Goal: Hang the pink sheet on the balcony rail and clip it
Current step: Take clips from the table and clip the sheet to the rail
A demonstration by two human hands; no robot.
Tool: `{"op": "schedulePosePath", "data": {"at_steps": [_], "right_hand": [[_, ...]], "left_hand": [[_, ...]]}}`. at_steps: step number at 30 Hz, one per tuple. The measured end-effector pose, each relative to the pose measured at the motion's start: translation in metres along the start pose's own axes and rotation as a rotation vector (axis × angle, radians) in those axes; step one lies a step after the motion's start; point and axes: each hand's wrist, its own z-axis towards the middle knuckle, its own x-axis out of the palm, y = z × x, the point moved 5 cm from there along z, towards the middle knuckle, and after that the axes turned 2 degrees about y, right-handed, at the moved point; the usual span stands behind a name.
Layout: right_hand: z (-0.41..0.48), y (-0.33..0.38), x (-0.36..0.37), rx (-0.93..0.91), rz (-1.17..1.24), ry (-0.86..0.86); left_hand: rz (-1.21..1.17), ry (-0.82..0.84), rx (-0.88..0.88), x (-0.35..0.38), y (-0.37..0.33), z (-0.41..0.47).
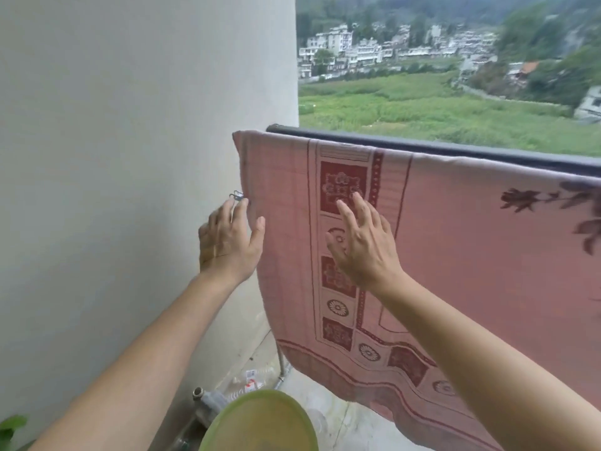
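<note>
The pink sheet (455,255), patterned with dark red squares and flowers, hangs draped over the dark balcony rail (422,144). My left hand (227,242) is at the sheet's left edge, fingertips pinching a small metal clip (236,195) right beside that edge. My right hand (361,242) is spread flat with fingers apart over the sheet's patterned border, holding nothing.
A plain white wall (130,157) stands close on the left. A green basin (260,421) sits on the floor below, beside a grey pipe fitting (208,402) and plastic litter. Beyond the rail lie fields and houses.
</note>
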Motion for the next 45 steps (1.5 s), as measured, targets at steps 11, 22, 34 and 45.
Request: {"op": "schedulePosePath", "data": {"at_steps": [11,22,34,45], "right_hand": [[-0.228,-0.276,-0.204,0.568,-0.212,-0.282],[-0.554,-0.476,-0.373,1.001,-0.422,-0.331],[-0.851,-0.609,-0.439,1.638,-0.491,-0.270],[-1.053,-0.684,-0.530,2.110,-0.608,-0.342]], "left_hand": [[-0.359,0.071,0.624,0.017,-0.396,-0.106],[-0.613,0.191,1.079,0.004,-0.741,-0.365],[-0.747,0.484,1.489,0.062,-0.997,-0.624],[-0.822,0.690,1.839,0.057,-1.225,-0.836]]}}
